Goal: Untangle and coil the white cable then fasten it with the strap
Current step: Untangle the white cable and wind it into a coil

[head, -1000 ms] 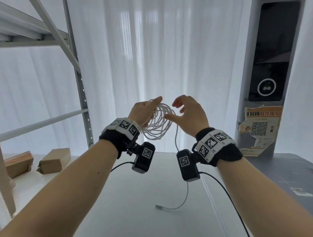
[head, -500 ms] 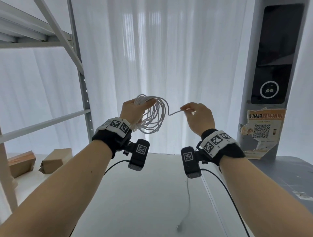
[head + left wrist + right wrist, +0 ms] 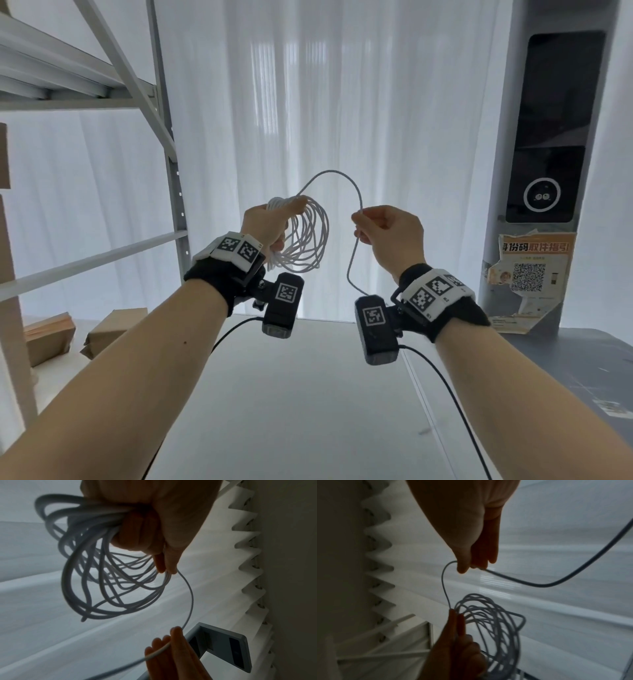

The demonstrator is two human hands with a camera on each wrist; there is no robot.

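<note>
I hold both hands up in front of a white curtain. My left hand (image 3: 274,222) grips a bundle of several loops of the white cable (image 3: 308,240), which hang below its fingers (image 3: 145,524). One strand arcs up from the coil (image 3: 334,173) and comes down into my right hand (image 3: 383,226), which pinches it between thumb and fingers (image 3: 465,562). Below that pinch the cable's tail (image 3: 351,270) drops behind the right wrist camera. The coil (image 3: 489,626) also shows in the right wrist view, beside the left fingers. No strap is visible.
A white table (image 3: 291,394) lies below my arms, with a grey table (image 3: 565,370) to its right. Metal shelving (image 3: 164,144) stands on the left with cardboard boxes (image 3: 109,329) near it. A grey pillar with a dark screen (image 3: 548,137) and a QR poster (image 3: 527,270) stands on the right.
My hands have risen and moved apart. The right hand closed on the loose strand and lifted it into a tall arch; the tail on the table has gone out of view.
</note>
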